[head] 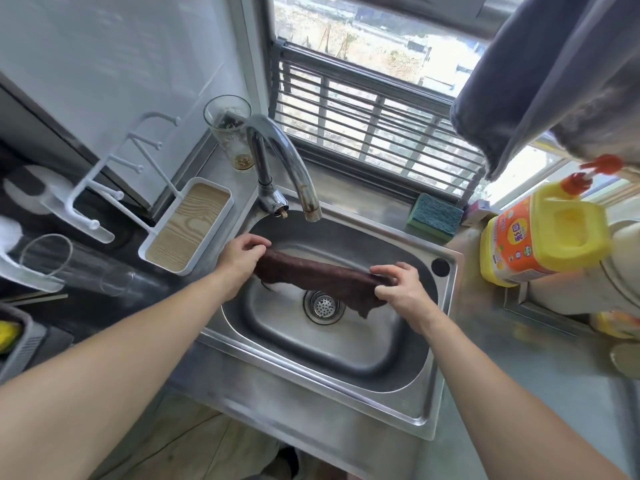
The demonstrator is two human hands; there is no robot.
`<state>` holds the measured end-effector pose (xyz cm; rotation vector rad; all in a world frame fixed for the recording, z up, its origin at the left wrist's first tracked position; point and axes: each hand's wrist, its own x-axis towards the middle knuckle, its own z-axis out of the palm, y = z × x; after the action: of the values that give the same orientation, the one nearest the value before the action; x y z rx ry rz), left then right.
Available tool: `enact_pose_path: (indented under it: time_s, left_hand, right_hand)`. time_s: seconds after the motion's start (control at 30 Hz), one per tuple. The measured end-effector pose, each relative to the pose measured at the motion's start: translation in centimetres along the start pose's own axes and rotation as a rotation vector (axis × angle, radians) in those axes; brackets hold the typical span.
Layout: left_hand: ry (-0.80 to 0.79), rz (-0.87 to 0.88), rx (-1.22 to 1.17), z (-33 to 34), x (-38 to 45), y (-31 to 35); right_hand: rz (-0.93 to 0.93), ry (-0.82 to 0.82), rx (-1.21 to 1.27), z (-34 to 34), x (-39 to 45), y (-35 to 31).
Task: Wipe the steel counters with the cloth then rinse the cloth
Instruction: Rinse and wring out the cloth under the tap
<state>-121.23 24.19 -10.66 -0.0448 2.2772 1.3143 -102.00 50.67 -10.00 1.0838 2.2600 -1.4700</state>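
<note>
Beneath our hands lies an oval stainless-steel sink [391, 362] set in a steel counter [519, 393], under a barred window [363, 109]. Our left hand [242, 256] and right hand [401, 289] each pinch one end of a dark brown cloth [318, 277], stretched between them above the basin, just below the curved chrome tap [287, 161]. Beyond the right hand sit a green scouring sponge [435, 216] and a yellow detergent jug [543, 237]; left of the left hand stands a white wood-grain tray [188, 225].

We have just one camera, worn up on the head. It looks forward and down into the sink [346, 344], close enough that our arms reach in from below. The window [363, 98] fills the top.
</note>
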Motion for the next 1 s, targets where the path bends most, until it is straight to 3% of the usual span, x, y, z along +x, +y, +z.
enact_pose_path:
  time_s: [0.13,0.23,0.4,0.6,0.67,0.77,0.87,0.93,1.0]
  left_hand:
    - [-0.266,0.064,0.102,-1.1,-1.2,0.6]
    - [-0.245,0.163,0.356,-1.1,-1.2,0.9]
    - [0.036,0.242,0.537,-0.8,-1.0,0.5]
    - [-0.106,0.204,0.286,2.1,-3.1,1.8]
    - [-0.129,0.178,0.300,4.3,-3.8,2.2]
    - [-0.268,0.035,0.012,8.0,-5.1,3.4]
    - [-0.309,-0.056,-0.124,9.1,-5.8,4.1]
    - [-0.274,0.022,-0.059,8.8,-5.1,3.0]
    - [-0.272,0.057,-0.097,8.2,-4.5,2.4]
  right_hand:
    - [-0.063,-0.024,-0.283,-0.4,-0.1,0.6]
    - [-0.133,0.163,-0.313,-0.8,-0.1,0.8]
    - [-0.127,0.252,0.007,-1.7,-1.2,0.6]
    - [0.002,0.447,0.269,0.6,-1.9,-0.7]
    - [-0.073,0.404,0.280,2.3,-2.3,-2.1]
    - [-0.169,0.039,0.369,5.5,-3.5,-4.6]
    - [-0.077,-0.258,0.520,6.5,-4.0,-5.6]
    - [0.016,-0.241,0.563,6.0,-4.1,-5.5]
    - [0.089,-0.031,0.532,5.7,-3.5,-4.6]
